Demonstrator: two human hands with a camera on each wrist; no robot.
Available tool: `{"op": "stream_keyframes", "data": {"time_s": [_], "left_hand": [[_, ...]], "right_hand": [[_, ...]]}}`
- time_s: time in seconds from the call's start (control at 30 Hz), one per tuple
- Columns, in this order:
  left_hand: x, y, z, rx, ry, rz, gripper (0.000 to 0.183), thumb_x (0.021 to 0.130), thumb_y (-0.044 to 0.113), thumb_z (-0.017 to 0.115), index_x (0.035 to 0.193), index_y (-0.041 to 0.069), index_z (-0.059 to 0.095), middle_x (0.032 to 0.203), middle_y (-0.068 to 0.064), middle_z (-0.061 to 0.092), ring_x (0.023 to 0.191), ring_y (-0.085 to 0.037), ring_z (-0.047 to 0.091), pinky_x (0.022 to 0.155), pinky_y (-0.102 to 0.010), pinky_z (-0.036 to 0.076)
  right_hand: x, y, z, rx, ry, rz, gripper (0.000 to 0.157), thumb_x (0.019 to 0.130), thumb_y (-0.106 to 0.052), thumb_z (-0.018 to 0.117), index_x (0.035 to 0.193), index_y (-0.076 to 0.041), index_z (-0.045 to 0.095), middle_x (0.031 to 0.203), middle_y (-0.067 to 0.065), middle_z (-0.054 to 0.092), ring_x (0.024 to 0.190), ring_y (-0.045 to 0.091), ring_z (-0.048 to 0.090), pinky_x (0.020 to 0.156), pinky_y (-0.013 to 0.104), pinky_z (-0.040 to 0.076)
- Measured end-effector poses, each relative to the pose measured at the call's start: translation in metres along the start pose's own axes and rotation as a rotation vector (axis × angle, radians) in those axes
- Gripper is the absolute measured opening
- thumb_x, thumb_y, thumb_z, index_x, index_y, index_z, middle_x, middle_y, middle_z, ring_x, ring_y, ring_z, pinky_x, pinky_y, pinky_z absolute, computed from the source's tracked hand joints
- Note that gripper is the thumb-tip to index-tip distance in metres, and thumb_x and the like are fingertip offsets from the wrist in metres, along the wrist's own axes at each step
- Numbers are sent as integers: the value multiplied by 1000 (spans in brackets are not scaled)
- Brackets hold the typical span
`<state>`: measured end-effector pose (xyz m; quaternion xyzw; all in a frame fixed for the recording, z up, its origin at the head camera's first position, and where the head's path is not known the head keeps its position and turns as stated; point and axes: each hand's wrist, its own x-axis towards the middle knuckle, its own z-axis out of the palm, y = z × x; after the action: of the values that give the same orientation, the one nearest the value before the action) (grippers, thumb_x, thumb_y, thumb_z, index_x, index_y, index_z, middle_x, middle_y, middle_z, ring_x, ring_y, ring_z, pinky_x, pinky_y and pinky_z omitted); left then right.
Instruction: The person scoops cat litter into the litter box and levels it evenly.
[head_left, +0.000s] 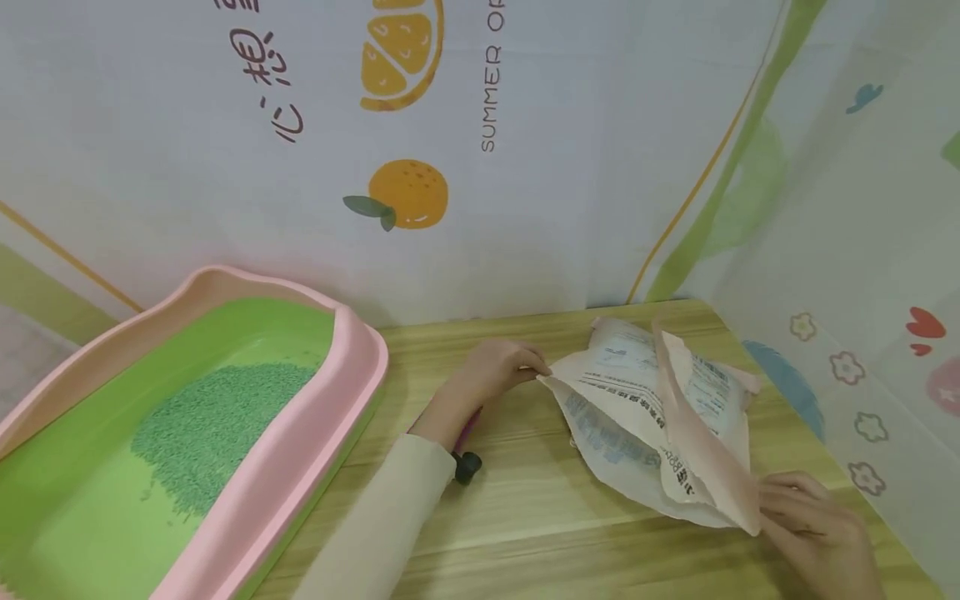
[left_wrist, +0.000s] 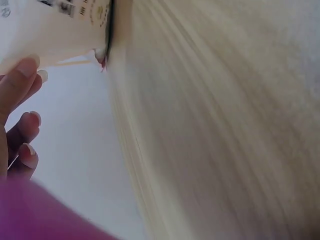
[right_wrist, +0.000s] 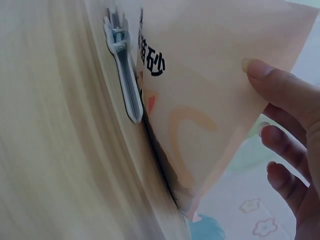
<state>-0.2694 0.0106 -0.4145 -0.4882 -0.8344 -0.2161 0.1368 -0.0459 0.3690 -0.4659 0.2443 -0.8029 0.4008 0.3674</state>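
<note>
A pale cat litter bag (head_left: 618,375) with printed text lies on the wooden table, its wide mouth gaping toward me. My left hand (head_left: 491,373) pinches the left corner of that mouth between thumb and fingertips. In the left wrist view, the thumb of my left hand (left_wrist: 17,92) lies on the bag's edge (left_wrist: 55,35), with the other fingers bent below. On the opposite side my right hand (head_left: 821,525) pinches the right corner. The right wrist view has the thumb of my right hand (right_wrist: 295,100) flat against the bag's printed side (right_wrist: 215,75). What the bag contains is mostly hidden.
At left stands a litter box with a pink rim (head_left: 300,454), holding green pellets (head_left: 225,425). A slim pronged grey-white object (right_wrist: 125,75) lies beside the bag in the right wrist view. Printed cloth (head_left: 562,192) hangs behind the wooden table (head_left: 517,525) and along its right side.
</note>
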Motion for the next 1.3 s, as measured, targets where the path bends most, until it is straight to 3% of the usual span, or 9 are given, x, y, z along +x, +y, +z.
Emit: {"op": "stream_keyframes", "data": {"time_s": [0.33, 0.43, 0.5, 0.6, 0.67, 0.73, 0.87, 1.03, 1.3], "left_hand": [[7, -4, -3, -31, -6, -122, 8, 89, 24, 75, 93, 21, 81, 95, 6, 78, 89, -10, 74, 80, -25, 58], [9, -2, -6, -40, -40, -163, 9, 90, 23, 74, 95, 21, 82, 95, 6, 76, 86, -11, 73, 76, -24, 57], [10, -2, -7, -46, -53, -177, 9, 90, 23, 74, 95, 20, 82, 94, 5, 75, 84, -11, 72, 74, -23, 56], [12, -1, -7, -50, -66, -201, 10, 91, 24, 73, 95, 19, 81, 95, 4, 76, 83, -11, 71, 73, -24, 55], [13, -1, -8, -58, -80, -230, 12, 92, 26, 73, 96, 19, 81, 96, 4, 76, 84, -11, 71, 73, -25, 55], [14, 0, -8, -86, -98, -272, 13, 93, 28, 72, 96, 19, 81, 98, 4, 77, 84, -10, 69, 74, -25, 54], [16, 0, -6, -251, -127, -381, 15, 95, 28, 70, 99, 16, 79, 100, 1, 76, 73, -10, 67, 66, -24, 53], [19, -2, 4, -554, -118, -470, 18, 99, 18, 66, 105, 5, 75, 102, -13, 73, 63, -18, 63, 56, -24, 54], [18, 4, 22, -759, -106, -649, 25, 99, 24, 66, 109, 2, 72, 116, -17, 69, 72, -25, 71, 63, -30, 60]], "right_hand": [[-10, 0, -9, 17, 34, 64, 38, 90, -34, 71, 83, 3, 75, 102, -20, 72, 82, -8, 60, 68, 5, 47], [-11, 0, -10, 19, 73, 77, 30, 89, -31, 73, 86, -2, 76, 101, -21, 73, 79, -9, 61, 70, 4, 47], [-10, -4, -10, -67, 100, 144, 6, 87, -19, 79, 90, -14, 78, 96, -29, 71, 72, -14, 61, 63, 3, 46], [-8, -10, -10, -221, 120, 271, 31, 72, 7, 86, 82, -21, 77, 86, -38, 66, 65, -19, 59, 55, 3, 44], [-5, -13, -9, -281, 118, 323, 45, 54, 23, 84, 75, -16, 77, 78, -39, 63, 62, -20, 57, 53, 4, 42], [-3, -16, -8, -329, 115, 375, 36, 53, 24, 84, 67, -8, 73, 71, -38, 61, 63, -21, 56, 55, 3, 42], [2, -21, -5, -359, 97, 513, 27, 67, 16, 83, 63, -7, 70, 61, -28, 62, 59, -17, 58, 60, 2, 43], [8, -25, -1, -238, 97, 709, 16, 84, 11, 74, 72, 1, 68, 61, -15, 69, 54, 1, 65, 63, 8, 52], [9, -20, -1, -137, 137, 906, 8, 90, 0, 74, 83, 4, 71, 63, -5, 73, 55, 9, 66, 63, 11, 54]]}}
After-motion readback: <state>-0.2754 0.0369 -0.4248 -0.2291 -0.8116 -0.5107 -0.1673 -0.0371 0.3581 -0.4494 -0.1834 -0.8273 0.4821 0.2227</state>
